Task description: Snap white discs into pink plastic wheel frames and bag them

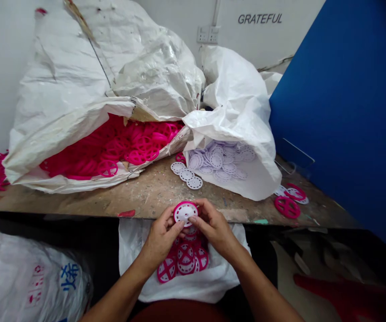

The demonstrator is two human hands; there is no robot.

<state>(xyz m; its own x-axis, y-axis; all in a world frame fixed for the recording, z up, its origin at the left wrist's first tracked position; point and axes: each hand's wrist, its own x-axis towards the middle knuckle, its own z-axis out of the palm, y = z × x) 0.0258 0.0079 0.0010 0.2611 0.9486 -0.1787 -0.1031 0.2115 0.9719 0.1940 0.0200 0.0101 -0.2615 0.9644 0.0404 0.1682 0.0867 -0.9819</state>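
Note:
Between my two hands is a round plastic wheel (185,212), a white slotted disc set in a pink ring. My left hand (162,235) grips its left edge, with the thumb near the lower rim. On the other side my right hand (214,226) holds the right edge, its thumb pressing on the white face. Below, several joined pink and white wheels (186,254) lie on a white sack (193,290) over the lap. Three loose white discs (186,175) rest on the table just beyond my hands.
An open sack (65,107) of pink rings (135,143) lies at the left of the table (159,190). Right of it, another sack (246,116) holds white discs (216,158). More pink and white pieces (287,207) lie near a blue panel (347,112).

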